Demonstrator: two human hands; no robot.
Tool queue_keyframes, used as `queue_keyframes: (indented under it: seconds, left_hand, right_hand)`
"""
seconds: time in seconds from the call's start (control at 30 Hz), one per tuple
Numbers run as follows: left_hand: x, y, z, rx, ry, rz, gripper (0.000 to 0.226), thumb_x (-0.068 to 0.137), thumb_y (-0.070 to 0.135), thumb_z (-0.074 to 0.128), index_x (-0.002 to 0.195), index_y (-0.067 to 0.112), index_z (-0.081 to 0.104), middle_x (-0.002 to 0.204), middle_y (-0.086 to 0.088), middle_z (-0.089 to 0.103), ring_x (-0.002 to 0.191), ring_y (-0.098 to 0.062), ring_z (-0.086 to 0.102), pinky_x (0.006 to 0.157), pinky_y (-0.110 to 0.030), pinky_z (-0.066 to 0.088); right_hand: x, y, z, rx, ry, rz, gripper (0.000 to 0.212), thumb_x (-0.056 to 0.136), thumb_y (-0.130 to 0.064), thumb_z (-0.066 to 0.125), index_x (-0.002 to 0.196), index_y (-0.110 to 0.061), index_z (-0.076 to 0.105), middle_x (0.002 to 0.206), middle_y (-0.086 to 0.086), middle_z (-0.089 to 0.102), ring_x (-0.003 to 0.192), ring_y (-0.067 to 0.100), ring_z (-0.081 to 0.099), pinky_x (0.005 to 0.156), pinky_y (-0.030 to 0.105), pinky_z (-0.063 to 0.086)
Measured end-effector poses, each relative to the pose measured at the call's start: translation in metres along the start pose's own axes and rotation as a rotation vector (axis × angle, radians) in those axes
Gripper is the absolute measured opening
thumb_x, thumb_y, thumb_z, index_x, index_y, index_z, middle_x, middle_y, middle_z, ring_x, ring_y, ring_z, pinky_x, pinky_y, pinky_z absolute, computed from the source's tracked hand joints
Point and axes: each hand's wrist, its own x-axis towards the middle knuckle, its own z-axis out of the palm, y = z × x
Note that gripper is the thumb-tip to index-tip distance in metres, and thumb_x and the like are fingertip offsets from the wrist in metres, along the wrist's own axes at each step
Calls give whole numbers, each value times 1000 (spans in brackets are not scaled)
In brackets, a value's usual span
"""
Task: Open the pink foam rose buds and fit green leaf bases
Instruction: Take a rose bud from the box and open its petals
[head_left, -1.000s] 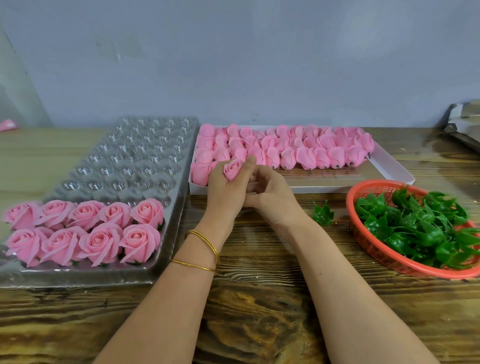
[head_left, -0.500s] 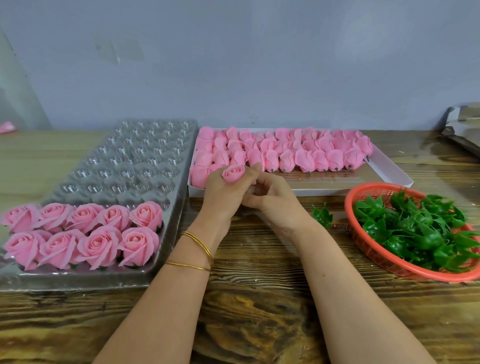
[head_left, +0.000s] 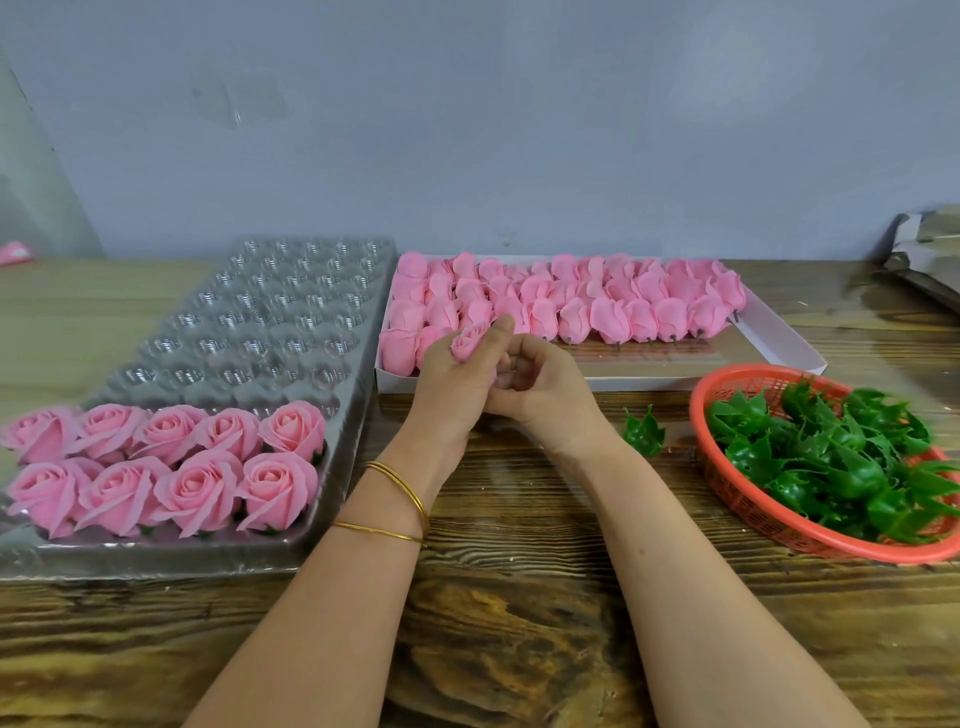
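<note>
Gripping rose bud (head_left: 467, 340) in left hand (head_left: 447, 387), right hand (head_left: 543, 387) pinching its base. White box (head_left: 779, 340) holds buds (head_left: 623, 312) — red basket (head_left: 697, 415), leaf bases (head_left: 831, 457).

I see a wooden table (head_left: 519, 623) backed by a grey-blue wall (head_left: 467, 130). At three o'clock lies a grey stack (head_left: 930, 249), perhaps folded cardboard; at nine o'clock, a small pink object (head_left: 13, 253) at the frame edge.

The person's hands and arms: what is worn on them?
No sleeves or gloves are in view. The left hand has two thin gold bangles on its wrist; the right hand and its wrist wear nothing visible.
</note>
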Motion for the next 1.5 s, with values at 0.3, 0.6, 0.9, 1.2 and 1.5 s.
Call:
queue_keyframes:
  seconds: [0.3, 0.6, 0.9, 1.2, 1.5]
  left_hand:
    - [0, 0, -7, 89, -71, 34, 16, 86, 30, 73, 74, 20, 74, 75, -2, 73, 75, -15, 71, 67, -27, 57]
    - [2, -1, -7, 117, -65, 44, 20, 86, 34, 71, 67, 26, 72, 62, 3, 66, 64, -11, 65, 63, -26, 54]
    - [3, -3, -3, 53, -9, 12, 28, 89, 34, 69, 85, 6, 70, 76, -10, 70, 72, -19, 70, 74, -36, 58]
    - [3, 1, -7, 88, -60, 70, 19, 77, 34, 73, 60, 27, 72, 59, 6, 66, 61, -10, 66, 65, -29, 56]
    - [6, -2, -5, 94, 0, 19, 42, 79, 54, 65, 49, 24, 57, 62, -9, 53, 70, -24, 61, 86, -46, 54]
  right_hand:
    - [-4, -2, -6, 38, -107, -8, 35, 87, 12, 60, 120, 0, 63, 93, 19, 64, 90, 26, 60, 86, 39, 48]
    - [-1, 0, -3, 56, -88, -13, 46, 75, 20, 63, 115, -4, 65, 88, 14, 63, 87, 29, 57, 88, 49, 48]
    - [-1, 0, -1, -17, -4, -21, 31, 75, 14, 72, 93, -8, 60, 75, 2, 60, 74, 21, 57, 64, 25, 50]
    - [-7, -7, -2, 1, -113, -38, 35, 88, 11, 61, 120, -2, 62, 117, 40, 57, 98, 31, 59, 98, 47, 48]
    - [-6, -7, -3, -28, -66, 1, 31, 78, 14, 68, 105, 0, 65, 88, 18, 61, 85, 27, 57, 98, 57, 46]
